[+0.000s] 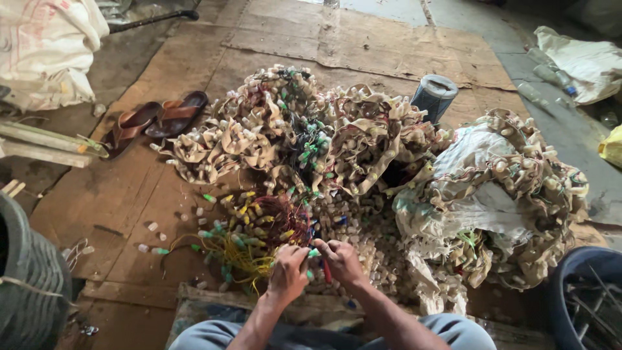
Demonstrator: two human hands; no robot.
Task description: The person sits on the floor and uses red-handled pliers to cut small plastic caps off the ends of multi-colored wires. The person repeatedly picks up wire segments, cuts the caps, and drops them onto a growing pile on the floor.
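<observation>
Head view: left hand (288,272) and right hand (341,260) meet low centre, fingers pinching small green-capped bulb (314,253) on wire tangle (259,236); bulb-strand heap (337,139) beyond, sandals (159,120) on cardboard floor (129,194).

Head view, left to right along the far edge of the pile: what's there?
White sack → pair of brown sandals → beige strips studded with small caps → dark cylindrical container → clear plastic bottles → yellow bag.

wired bulb holder (315,253): small, green-capped | pinched between both hands | above tangled red-yellow wire bundle (259,236)
</observation>
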